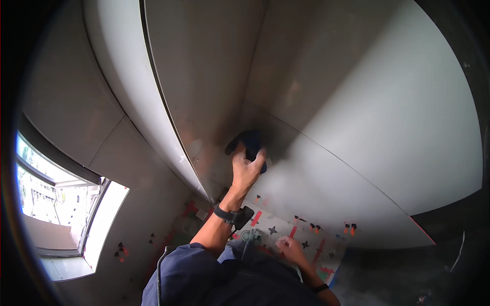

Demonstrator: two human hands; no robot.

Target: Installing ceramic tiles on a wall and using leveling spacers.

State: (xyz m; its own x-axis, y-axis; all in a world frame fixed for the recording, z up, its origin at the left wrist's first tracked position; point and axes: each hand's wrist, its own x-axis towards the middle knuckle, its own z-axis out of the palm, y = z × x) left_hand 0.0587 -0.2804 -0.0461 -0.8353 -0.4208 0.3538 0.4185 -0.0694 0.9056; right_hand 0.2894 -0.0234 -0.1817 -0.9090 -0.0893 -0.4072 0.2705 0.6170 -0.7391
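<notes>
My left hand (247, 167) is raised to the pale wall panels and closed around a dark blue, rounded, pad-like thing (251, 141). That thing lies against the surface or just beside it, close to where the panel seams meet; the exact contact is hidden. A black band with a small box (236, 216) is strapped to my left wrist. Lower and to the right, my right hand (291, 250) has its fingers curled in, partly blurred. Whether anything is inside it is hidden. A crumpled grey-green thing (251, 235) shows between my two arms.
Large smooth panels (337, 97) curve around me, with thin seams (332, 154). At the left is a bright window (58, 206) with a white reveal. Below lies a whitish surface (286, 229) with red tape and dark cross marks. Several black-and-orange pieces (350, 229) stick out nearby.
</notes>
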